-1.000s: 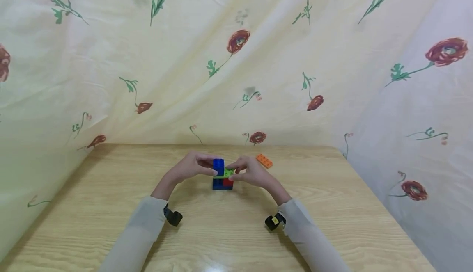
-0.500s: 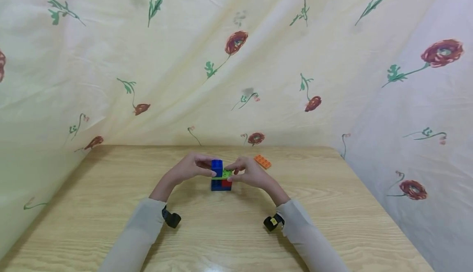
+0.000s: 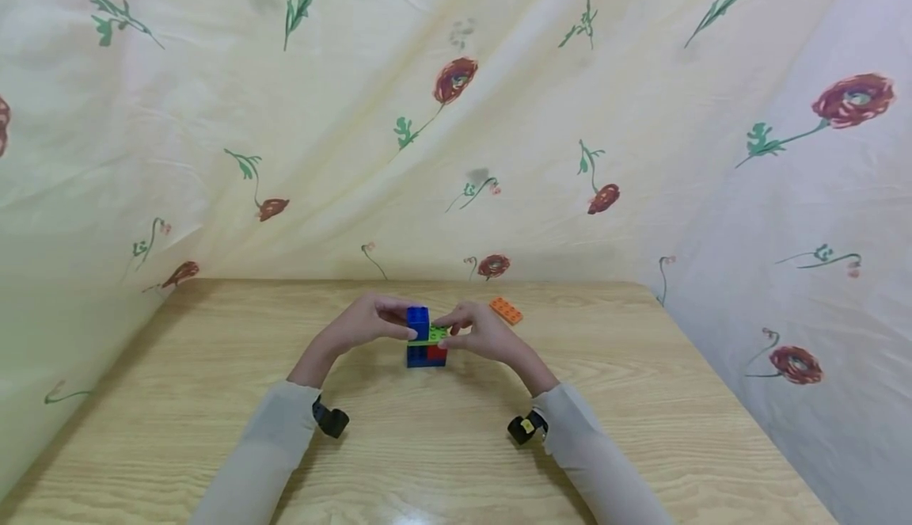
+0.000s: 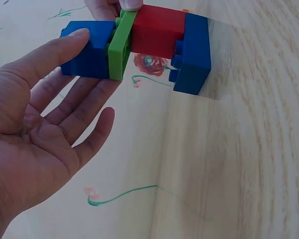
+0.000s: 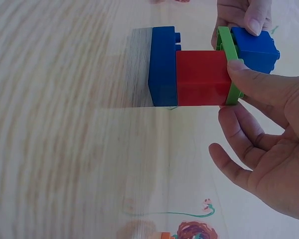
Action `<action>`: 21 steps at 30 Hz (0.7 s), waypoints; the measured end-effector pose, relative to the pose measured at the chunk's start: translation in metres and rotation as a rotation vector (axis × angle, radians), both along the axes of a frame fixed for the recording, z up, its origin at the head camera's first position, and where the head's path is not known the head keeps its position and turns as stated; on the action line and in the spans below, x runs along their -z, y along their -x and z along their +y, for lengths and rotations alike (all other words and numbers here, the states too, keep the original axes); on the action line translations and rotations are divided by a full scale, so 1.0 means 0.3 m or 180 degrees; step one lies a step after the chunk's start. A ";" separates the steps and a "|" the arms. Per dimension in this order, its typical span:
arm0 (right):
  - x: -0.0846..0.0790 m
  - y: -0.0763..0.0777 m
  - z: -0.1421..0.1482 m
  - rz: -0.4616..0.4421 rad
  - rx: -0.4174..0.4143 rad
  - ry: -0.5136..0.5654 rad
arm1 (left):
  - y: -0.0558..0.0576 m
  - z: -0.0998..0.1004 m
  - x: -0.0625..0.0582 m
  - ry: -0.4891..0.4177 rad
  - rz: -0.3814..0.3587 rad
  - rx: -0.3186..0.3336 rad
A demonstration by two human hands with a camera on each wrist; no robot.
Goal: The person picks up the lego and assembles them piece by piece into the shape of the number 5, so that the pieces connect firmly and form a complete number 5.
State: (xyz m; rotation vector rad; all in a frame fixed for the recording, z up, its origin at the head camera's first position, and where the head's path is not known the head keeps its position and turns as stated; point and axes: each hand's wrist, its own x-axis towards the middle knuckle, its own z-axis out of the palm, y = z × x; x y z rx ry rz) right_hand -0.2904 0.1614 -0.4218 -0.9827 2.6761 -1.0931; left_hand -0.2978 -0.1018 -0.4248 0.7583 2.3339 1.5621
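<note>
A small stack of toy bricks stands on the table. Its base is a flat blue brick (image 5: 162, 69), and a red brick (image 5: 202, 77) sits on the right part of that base. Across the red brick lies a thin green plate (image 4: 120, 50), overhanging to the left, with a blue block (image 4: 89, 49) on its left end. My left hand (image 3: 363, 323) pinches this upper blue block between thumb and fingers. The green plate's right end is pinched by my right hand (image 3: 484, 332), thumb in front and fingers behind.
An orange brick (image 3: 506, 310) lies flat on the wooden table (image 3: 427, 446), behind and right of the stack. Flower-printed cloth (image 3: 342, 113) hangs behind the table and along both sides. Each wrist wears a small black camera (image 3: 332, 420).
The whole view shifts very slightly. Both hands keep their grip and the stack stays as it was.
</note>
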 end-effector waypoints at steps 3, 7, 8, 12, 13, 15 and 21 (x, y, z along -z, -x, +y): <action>0.000 0.001 0.000 0.0014 0.0014 -0.0013 | -0.002 0.001 -0.003 0.0004 0.0051 -0.0010; 0.000 0.001 -0.001 0.0028 0.0010 -0.0025 | -0.005 0.003 -0.006 0.0067 0.0149 -0.0034; -0.001 0.001 -0.002 0.0021 0.0019 -0.0033 | -0.005 0.004 -0.007 0.0089 0.0172 -0.0039; -0.002 0.002 -0.002 -0.0001 0.0059 -0.0068 | -0.006 0.007 -0.010 0.0128 0.0212 -0.0037; -0.001 0.002 -0.002 -0.0003 0.0064 -0.0073 | -0.005 0.007 -0.010 0.0134 0.0212 -0.0042; 0.001 0.004 -0.001 -0.0007 0.0064 -0.0073 | -0.006 0.006 -0.011 0.0133 0.0217 -0.0036; 0.006 0.006 0.000 0.0021 0.0019 -0.0044 | -0.003 0.001 -0.006 0.0057 0.0181 0.0021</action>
